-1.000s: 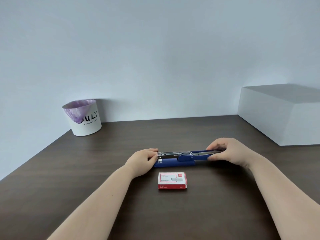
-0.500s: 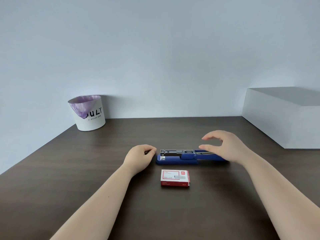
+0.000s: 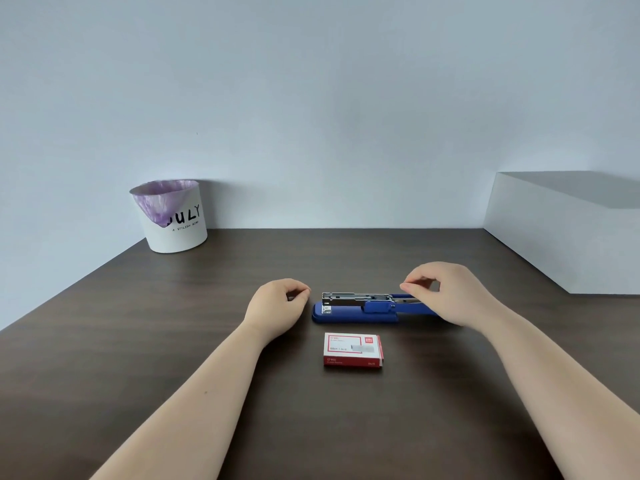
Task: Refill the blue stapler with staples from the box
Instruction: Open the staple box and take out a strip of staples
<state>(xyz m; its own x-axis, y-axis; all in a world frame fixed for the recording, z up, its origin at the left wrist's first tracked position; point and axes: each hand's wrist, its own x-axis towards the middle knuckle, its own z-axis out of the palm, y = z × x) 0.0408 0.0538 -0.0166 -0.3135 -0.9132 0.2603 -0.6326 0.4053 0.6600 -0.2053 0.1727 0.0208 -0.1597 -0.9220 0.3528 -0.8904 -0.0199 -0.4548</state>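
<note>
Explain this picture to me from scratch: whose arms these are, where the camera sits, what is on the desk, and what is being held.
There is no machine here. The two bare arms belong to a person wearing a wide-angle camera on the head, so you look forward and down as they do.

On the dark wooden desk lies a blue stapler, opened so its metal staple channel shows on top. Just nearer the person sits a closed red and white staple box. A white bin with a purple liner stands at the far left, and a white block at the right.

The left hand rests loosely curled on the desk beside the stapler's front end, holding nothing. The right hand hovers over the stapler's rear, thumb and forefinger pinched together; whether anything small is in that grip is too fine to see.
</note>
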